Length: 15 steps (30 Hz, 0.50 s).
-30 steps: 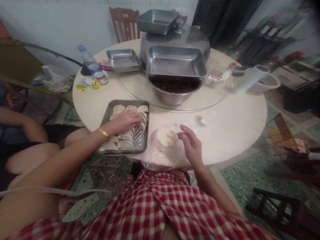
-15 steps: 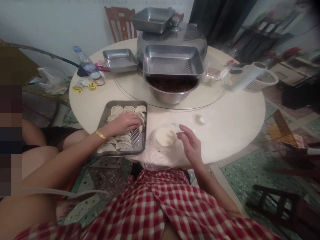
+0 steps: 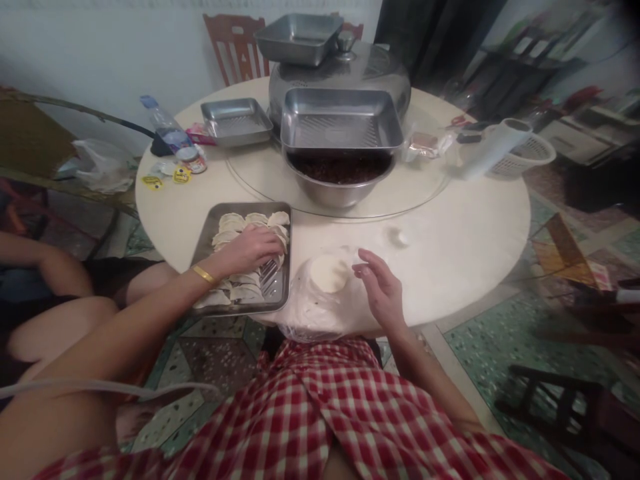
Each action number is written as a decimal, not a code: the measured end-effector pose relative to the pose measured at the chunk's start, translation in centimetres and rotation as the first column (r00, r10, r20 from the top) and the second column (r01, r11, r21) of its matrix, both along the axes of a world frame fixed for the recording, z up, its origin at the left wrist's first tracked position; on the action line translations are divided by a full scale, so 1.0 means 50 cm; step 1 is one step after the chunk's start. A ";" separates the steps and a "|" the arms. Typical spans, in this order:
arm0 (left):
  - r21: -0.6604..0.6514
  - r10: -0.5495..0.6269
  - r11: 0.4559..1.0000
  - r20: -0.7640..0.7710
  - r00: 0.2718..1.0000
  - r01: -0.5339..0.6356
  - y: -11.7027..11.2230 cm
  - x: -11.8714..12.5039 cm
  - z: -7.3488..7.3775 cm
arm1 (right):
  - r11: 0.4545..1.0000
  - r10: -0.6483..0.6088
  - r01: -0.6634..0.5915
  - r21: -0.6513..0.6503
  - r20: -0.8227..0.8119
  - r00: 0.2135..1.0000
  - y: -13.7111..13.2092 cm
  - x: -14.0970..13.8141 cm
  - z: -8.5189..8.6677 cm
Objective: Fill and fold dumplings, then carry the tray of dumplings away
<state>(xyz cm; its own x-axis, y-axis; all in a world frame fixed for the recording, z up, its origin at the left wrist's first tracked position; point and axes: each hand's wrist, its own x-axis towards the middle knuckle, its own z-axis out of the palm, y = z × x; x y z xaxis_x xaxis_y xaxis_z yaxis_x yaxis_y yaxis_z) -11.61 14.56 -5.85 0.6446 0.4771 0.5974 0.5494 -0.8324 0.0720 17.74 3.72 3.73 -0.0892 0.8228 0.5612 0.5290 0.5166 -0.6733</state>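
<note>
Along the near edge of the round table (image 3: 460, 260), a rectangular metal tray (image 3: 274, 285) carries rows of folded dumplings (image 3: 246, 292). Left hand (image 3: 254, 249): positioned over the tray's right-hand row, fingers bent close together at the dumplings; whether they grip one cannot be determined. Right hand (image 3: 384, 288): fingers loosely parted, just right of the round dough wrappers (image 3: 327, 274), which lie on clear plastic (image 3: 320, 317).

A pale wall (image 3: 110, 67) stands at ten o'clock, a wooden chair (image 3: 225, 28) at eleven, green speckled flooring (image 3: 480, 353) at four.
</note>
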 end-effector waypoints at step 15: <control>0.024 -0.012 1.000 0.006 1.000 0.012 -0.028 0.002 0.015 | 0.999 -0.020 0.021 0.045 -0.008 1.000 -0.009 0.021 0.008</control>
<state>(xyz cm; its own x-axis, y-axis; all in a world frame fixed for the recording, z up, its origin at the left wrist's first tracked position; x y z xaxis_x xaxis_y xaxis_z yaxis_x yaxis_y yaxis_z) -11.53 13.18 -5.09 0.6463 0.4549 0.6127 0.5392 -0.8404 0.0551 18.80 3.29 4.13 -0.0681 0.7984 0.5983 0.5345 0.5355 -0.6538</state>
